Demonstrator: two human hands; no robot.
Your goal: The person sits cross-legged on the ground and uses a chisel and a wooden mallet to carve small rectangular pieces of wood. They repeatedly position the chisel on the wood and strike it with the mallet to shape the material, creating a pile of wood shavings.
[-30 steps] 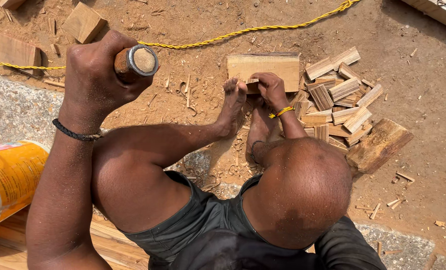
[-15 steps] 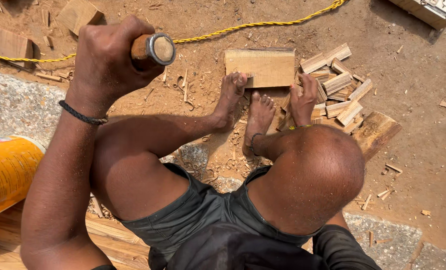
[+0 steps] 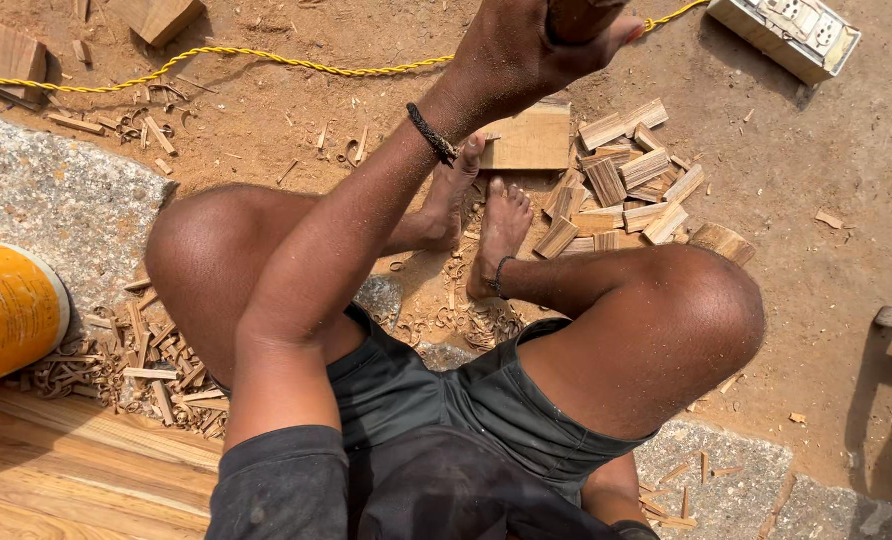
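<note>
My left hand [image 3: 526, 50] is raised at the top of the view, fingers closed around a dark tool handle [image 3: 578, 14] whose end is cut off by the frame edge. A black band sits on that wrist. Just under the hand a flat wooden block [image 3: 531, 140] lies on the dirt at my toes, my bare feet [image 3: 501, 225] resting against it. To the right of the block is a pile of small cut wood pieces [image 3: 631, 185]. My right hand is out of sight; only part of that arm shows at the bottom.
A yellow rope [image 3: 266, 62] runs across the dirt at the top. A white socket box [image 3: 786, 30] lies at the top right and an orange container [image 3: 6, 310] at the left. Wood shavings [image 3: 156, 360] lie beside a stone slab [image 3: 56, 200], with a wooden plank [image 3: 66, 470] below.
The view has tilted back so my knees and lap now show. My right hand has left the wood pile and gone out of view. My left hand has moved right, above the block.
</note>
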